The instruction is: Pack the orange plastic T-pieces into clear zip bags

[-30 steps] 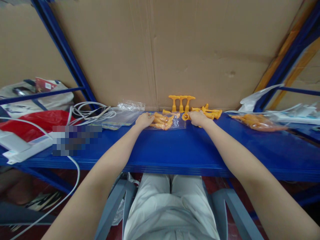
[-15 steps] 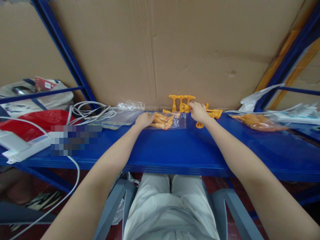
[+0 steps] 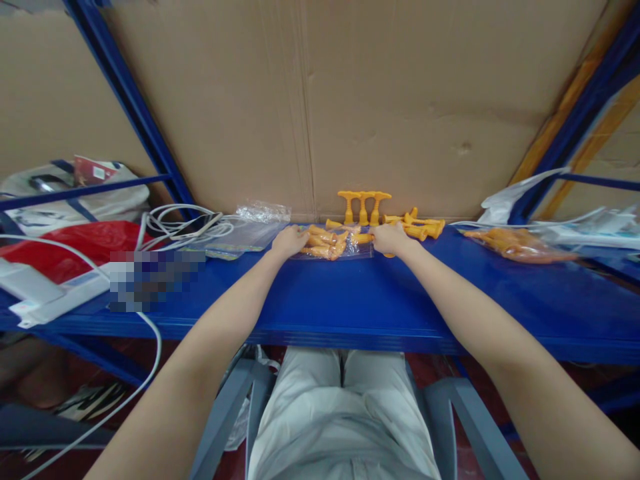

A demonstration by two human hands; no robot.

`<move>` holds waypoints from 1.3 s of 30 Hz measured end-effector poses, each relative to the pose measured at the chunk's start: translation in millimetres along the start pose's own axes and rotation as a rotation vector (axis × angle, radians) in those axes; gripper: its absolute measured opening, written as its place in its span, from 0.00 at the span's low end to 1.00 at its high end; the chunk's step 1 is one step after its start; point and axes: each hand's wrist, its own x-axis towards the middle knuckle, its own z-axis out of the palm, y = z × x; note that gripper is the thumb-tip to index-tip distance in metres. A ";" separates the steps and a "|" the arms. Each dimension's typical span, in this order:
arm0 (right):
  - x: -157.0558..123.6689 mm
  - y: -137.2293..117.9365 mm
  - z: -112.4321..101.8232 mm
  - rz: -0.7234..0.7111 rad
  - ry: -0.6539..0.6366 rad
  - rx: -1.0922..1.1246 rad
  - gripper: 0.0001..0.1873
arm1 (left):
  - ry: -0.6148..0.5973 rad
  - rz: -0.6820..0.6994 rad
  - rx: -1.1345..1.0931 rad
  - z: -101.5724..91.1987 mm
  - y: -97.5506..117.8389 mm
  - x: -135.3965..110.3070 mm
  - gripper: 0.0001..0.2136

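Note:
A clear plastic bag (image 3: 361, 249) with several orange plastic pieces (image 3: 325, 242) in it lies at the back of the blue shelf (image 3: 350, 300). My left hand (image 3: 289, 241) rests curled on the bag's left end and holds it down. My right hand (image 3: 390, 238) is closed on one orange piece (image 3: 363, 238) whose tip pokes into the bag's right opening. Three T-shaped orange pieces (image 3: 363, 204) stand upright against the cardboard behind the bag. More loose orange pieces (image 3: 423, 227) lie just right of my right hand.
Empty clear bags (image 3: 250, 230) and coiled white cable (image 3: 180, 223) lie to the left. A red bag (image 3: 65, 247) and a white box (image 3: 45, 293) sit at far left. A filled bag of orange pieces (image 3: 517, 244) lies at right. Cardboard (image 3: 350, 100) walls the back.
My right hand reached back to the loose pieces, took one, and came back left to the bag's opening. My left hand stayed on the bag.

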 end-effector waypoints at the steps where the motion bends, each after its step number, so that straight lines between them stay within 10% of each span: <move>1: 0.9 0.6 0.5 0.018 -0.037 0.010 0.22 | 0.002 -0.002 -0.001 -0.1 0.1 -0.1 0.20; 8: 13.5 16.8 9.5 0.082 -0.129 0.053 0.22 | -0.013 -0.018 -0.024 -1.1 0.8 1.0 0.20; 20: 16.4 54.1 28.0 -0.007 0.066 -0.002 0.20 | -0.004 -0.011 -0.021 1.3 -1.1 2.0 0.21; 39: 8.6 6.6 5.1 -0.261 0.116 0.291 0.11 | 0.001 0.016 -0.067 1.9 -1.7 2.5 0.20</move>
